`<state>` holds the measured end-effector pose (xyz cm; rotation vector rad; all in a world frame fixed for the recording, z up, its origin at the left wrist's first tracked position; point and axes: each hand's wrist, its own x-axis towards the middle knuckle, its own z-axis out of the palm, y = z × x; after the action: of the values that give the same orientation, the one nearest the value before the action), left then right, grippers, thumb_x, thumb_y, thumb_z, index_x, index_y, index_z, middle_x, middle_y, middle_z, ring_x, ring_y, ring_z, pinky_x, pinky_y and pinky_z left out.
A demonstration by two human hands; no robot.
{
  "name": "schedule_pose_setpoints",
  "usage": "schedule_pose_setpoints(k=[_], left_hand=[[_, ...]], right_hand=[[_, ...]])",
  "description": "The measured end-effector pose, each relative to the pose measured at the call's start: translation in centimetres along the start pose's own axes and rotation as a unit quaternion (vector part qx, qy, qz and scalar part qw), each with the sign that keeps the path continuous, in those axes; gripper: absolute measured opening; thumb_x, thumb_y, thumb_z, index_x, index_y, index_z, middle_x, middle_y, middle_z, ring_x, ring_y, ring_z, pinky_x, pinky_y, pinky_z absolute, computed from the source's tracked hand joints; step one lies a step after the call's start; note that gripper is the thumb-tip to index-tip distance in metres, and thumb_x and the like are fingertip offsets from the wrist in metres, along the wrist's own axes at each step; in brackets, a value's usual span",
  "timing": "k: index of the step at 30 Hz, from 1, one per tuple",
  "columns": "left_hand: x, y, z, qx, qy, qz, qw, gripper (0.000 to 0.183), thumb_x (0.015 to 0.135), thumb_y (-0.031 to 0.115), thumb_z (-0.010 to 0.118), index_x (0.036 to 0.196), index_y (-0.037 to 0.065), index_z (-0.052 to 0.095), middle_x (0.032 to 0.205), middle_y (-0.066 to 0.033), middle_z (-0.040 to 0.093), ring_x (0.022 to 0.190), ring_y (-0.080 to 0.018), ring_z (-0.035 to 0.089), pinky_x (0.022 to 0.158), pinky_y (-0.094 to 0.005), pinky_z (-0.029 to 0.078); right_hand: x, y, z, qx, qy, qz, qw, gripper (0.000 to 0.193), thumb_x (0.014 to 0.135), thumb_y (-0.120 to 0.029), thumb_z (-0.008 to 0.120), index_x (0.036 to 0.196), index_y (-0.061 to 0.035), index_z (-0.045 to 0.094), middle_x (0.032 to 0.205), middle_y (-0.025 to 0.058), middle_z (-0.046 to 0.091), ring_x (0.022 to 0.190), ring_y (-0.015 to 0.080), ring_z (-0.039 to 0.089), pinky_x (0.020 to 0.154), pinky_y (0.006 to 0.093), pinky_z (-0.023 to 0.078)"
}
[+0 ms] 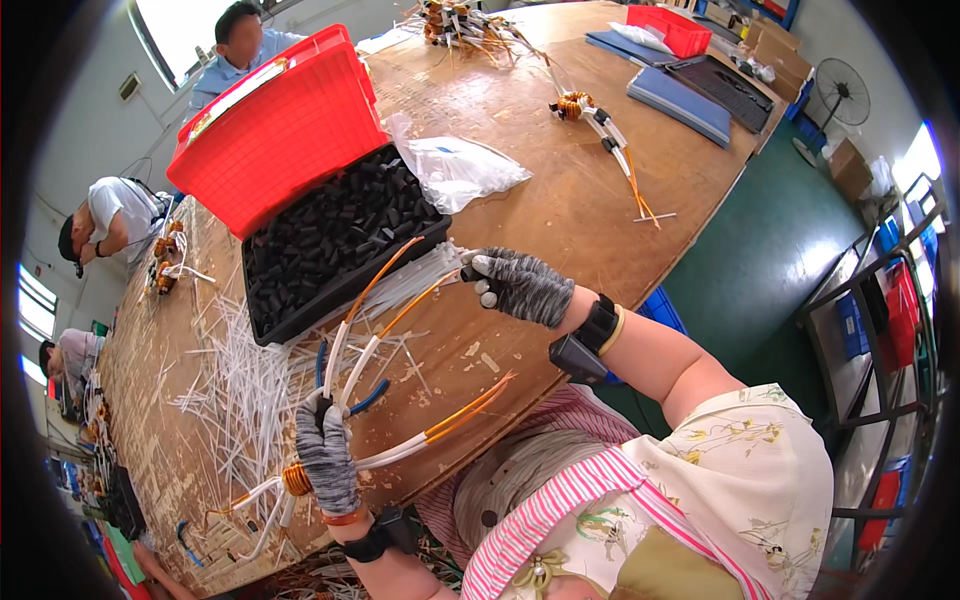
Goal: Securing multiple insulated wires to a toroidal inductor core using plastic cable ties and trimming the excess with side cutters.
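My left hand (327, 458), in a grey knit glove with pale fingertips, is closed round the white-sleeved leads (352, 375) of a copper-wound ring coil (297, 479). The orange wire ends of these leads fan up and to the right, and two short blue wire pieces (372, 397) stick out by the fingers. My right hand (525, 287), gloved alike, pinches a small black piece (470, 273) at the tip of one orange wire (418, 303). Whether the wire enters the piece is hidden. Beyond the hands, a black tray (345, 285) holds many similar black pieces.
A red crate (285, 130) stands tilted behind the tray, beside a clear plastic bag (460, 170). Thin white tubes (250, 400) lie strewn at left. Another coil (575, 105), blue folders (680, 103) and a red bin (670, 32) lie farther off. People work along the table's far and left sides.
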<state>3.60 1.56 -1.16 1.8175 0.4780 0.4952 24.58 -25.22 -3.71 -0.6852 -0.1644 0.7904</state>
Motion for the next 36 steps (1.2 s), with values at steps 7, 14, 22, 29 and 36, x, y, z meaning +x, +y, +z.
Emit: schedule_pose_setpoints(k=[7, 14, 22, 29, 36], left_hand=[[0.0, -0.1, -0.1, -0.012, -0.004, -0.007, 1.0, 0.016, 0.09, 0.014, 0.052, 0.104, 0.005, 0.054, 0.076, 0.0015, 0.057, 0.056, -0.003, 0.041, 0.05, -0.0171, 0.034], [0.0, -0.5, -0.6, 0.0, -0.021, -0.022, 1.0, 0.023, 0.091, 0.01, 0.051, 0.113, 0.004, 0.054, 0.084, 0.0006, 0.058, 0.062, -0.0031, 0.045, 0.052, -0.0169, 0.037], [0.0, -0.6, -0.2, -0.003, 0.005, -0.01, 1.0, 0.017, 0.09, 0.014, 0.052, 0.105, 0.005, 0.055, 0.077, 0.0008, 0.058, 0.056, -0.0034, 0.043, 0.05, -0.0174, 0.036], [0.1, -0.4, -0.6, -0.01, -0.029, -0.032, 0.999, 0.024, 0.091, 0.009, 0.05, 0.114, 0.004, 0.053, 0.092, -0.0007, 0.059, 0.068, -0.0041, 0.05, 0.056, -0.0173, 0.041], [0.1, -0.6, -0.6, -0.014, -0.022, -0.026, 0.999, 0.023, 0.091, 0.009, 0.05, 0.114, 0.004, 0.053, 0.09, -0.0014, 0.06, 0.067, -0.0042, 0.05, 0.055, -0.0171, 0.04]], right_hand=[[-0.1, -0.6, 1.4, -0.058, 0.031, -0.048, 0.997, 0.021, 0.088, -0.019, 0.059, 0.102, -0.004, 0.057, 0.09, 0.0038, 0.061, 0.067, 0.0102, 0.055, 0.057, 0.0229, 0.049], [0.0, -0.8, 2.5, -0.197, 0.083, -0.104, 0.971, 0.025, 0.09, -0.025, 0.057, 0.101, -0.0028, 0.058, 0.087, 0.0032, 0.063, 0.062, 0.007, 0.053, 0.053, 0.0196, 0.045], [0.0, -0.6, 3.0, -0.267, 0.072, -0.155, 0.948, 0.023, 0.09, -0.021, 0.057, 0.102, -0.0021, 0.057, 0.087, 0.0057, 0.064, 0.059, 0.0059, 0.052, 0.052, 0.019, 0.045], [0.1, -0.5, 3.7, -0.276, 0.075, -0.204, 0.936, 0.017, 0.09, -0.018, 0.056, 0.097, -0.0023, 0.058, 0.083, 0.0048, 0.064, 0.056, 0.0057, 0.051, 0.05, 0.0186, 0.043], [-0.5, -1.0, 3.7, -0.283, 0.162, -0.194, 0.925, 0.015, 0.088, -0.019, 0.059, 0.089, -0.004, 0.058, 0.079, 0.0021, 0.062, 0.052, 0.0059, 0.049, 0.046, 0.0192, 0.041]])
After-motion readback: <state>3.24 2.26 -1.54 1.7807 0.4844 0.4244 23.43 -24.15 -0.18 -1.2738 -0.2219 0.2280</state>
